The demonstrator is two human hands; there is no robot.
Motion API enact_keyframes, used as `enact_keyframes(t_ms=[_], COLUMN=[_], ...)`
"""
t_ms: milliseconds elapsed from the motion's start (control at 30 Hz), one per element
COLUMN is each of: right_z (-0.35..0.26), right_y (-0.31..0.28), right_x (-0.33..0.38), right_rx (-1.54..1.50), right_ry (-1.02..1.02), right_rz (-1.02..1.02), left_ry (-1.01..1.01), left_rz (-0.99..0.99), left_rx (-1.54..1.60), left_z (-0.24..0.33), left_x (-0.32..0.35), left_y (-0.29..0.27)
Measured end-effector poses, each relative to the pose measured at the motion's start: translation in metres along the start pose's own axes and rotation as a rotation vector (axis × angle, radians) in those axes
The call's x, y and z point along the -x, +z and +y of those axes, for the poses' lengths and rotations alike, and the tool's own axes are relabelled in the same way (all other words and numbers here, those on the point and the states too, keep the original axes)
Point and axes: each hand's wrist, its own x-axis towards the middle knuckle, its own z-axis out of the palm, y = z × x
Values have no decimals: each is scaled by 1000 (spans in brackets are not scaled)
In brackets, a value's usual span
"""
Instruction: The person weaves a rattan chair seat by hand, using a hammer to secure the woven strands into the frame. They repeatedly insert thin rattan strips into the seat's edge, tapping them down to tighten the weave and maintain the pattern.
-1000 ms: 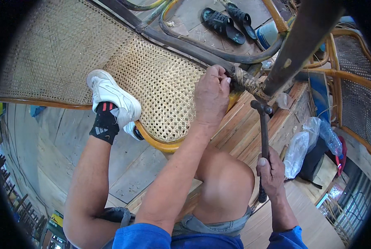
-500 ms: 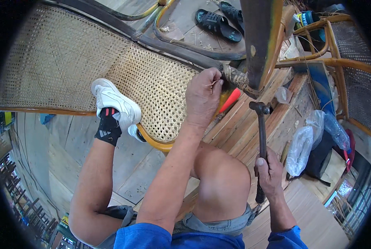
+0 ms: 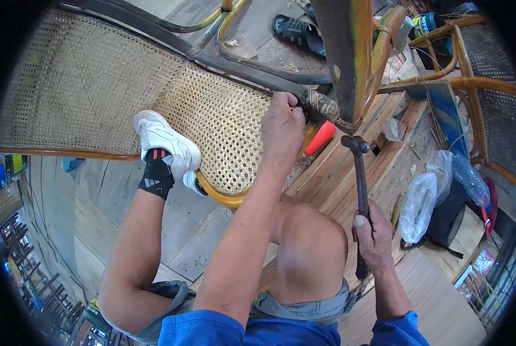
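Wooden planks are running under you as the floor (image 3: 85, 207), and a low plank bench (image 3: 385, 161) is lying to your right. You are sitting with your white shoe (image 3: 165, 144) pressing against the woven cane panel (image 3: 212, 121) of a rattan chair (image 3: 356, 69). Your left hand (image 3: 282, 128) is closing around the wrapped joint (image 3: 321, 105) where the dark frame is meeting the chair leg, fingers curled tight, so that grip is clamped on the binding. Your right hand (image 3: 373, 236) is wrapping shut around the handle of a hammer (image 3: 359, 173), holding it upright with the head near the joint, just beside a red tool handle (image 3: 320, 137).

Clear plastic bags (image 3: 419, 202) are lying crumpled on the bench at your right, with a clear bottle (image 3: 471, 179) beside them. Dark sandals (image 3: 295, 32) are lying on the floor at the top.

Compared with half a second ago, the chair leg is standing more central and the hammer is staying raised in much the same place.
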Motion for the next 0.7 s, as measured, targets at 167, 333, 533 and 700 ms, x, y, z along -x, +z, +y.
enact_keyframes(t_ms=[167, 333, 533, 700], right_z=[-8, -32, -55, -55], right_y=[-4, -7, -4, 1], right_x=[-8, -23, -47, -73], right_rx=[38, 153, 359, 473], right_ry=[2, -18, -118, -189], right_rz=[-20, -70, -118, -147], left_ry=[-59, -55, -60, -151], left_rz=[-34, -151, -276, -405], left_rx=[-25, 89, 66, 208], left_z=[0, -15, -22, -27], left_x=[-10, -24, -36, -45], left_y=[-4, -16, -27, -35])
